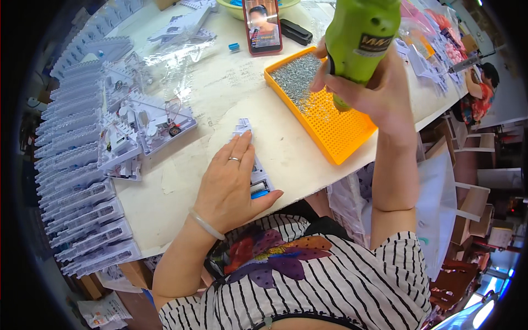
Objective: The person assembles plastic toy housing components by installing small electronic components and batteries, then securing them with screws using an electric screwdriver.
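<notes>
My left hand (228, 181) lies flat over a narrow white plastic part (258, 171) on the table, fingers stretched out and thumb apart. A blue piece (259, 194) shows at the part's near end, while most of the middle is hidden under the hand. My right hand (388, 91) is closed around a green cordless power screwdriver (360, 47), held up over an orange perforated tray (346, 140). Many small silver screws (297, 77) are heaped in the tray's far half and scattered thinly toward its near end. The screwdriver's tip is hidden from view.
Stacked white plastic parts (77, 154) line the left side, beside open housings with wires and small components (159, 121). A phone (263, 27) stands at the back, near a black case (296, 32) and a small blue piece (234, 47). Another person (481, 96) sits far right.
</notes>
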`<action>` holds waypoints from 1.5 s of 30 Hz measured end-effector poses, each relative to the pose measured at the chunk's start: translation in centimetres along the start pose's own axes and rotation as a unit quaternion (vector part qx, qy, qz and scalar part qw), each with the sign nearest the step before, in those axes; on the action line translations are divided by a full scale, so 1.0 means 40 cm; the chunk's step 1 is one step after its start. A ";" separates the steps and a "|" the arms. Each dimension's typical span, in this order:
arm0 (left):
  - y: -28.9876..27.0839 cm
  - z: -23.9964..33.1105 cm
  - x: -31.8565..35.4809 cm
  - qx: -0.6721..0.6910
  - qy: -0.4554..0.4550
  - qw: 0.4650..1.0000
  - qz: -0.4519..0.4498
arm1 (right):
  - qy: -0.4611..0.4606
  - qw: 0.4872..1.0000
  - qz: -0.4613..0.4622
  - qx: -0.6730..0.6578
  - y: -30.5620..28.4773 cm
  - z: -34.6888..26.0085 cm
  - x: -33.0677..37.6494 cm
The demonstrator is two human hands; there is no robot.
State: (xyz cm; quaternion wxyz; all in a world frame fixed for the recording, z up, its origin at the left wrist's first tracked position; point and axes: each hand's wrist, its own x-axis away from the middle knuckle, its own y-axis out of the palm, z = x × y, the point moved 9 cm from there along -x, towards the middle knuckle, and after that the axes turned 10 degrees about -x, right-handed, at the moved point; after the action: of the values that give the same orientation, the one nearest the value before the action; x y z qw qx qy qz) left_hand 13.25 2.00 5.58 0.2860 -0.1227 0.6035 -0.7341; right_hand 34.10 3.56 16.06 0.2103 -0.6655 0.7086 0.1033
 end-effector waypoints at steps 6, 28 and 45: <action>0.006 0.003 -0.012 0.000 0.006 1.000 -0.022 | 0.037 0.996 0.075 0.035 -0.018 0.079 0.033; 0.005 0.002 -0.012 0.002 -0.004 1.000 -0.030 | 0.003 0.975 0.210 -0.068 -0.032 0.123 0.040; 0.004 -0.084 -0.053 0.102 -0.010 0.995 -0.022 | 0.004 0.976 0.192 -0.105 -0.026 0.104 0.041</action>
State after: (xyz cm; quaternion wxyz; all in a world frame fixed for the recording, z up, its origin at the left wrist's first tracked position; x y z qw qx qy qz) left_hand 13.22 5.94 4.97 0.2867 -0.1136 0.5200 -0.7965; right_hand 35.76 3.76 11.78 0.1127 -0.5355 0.8094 0.2129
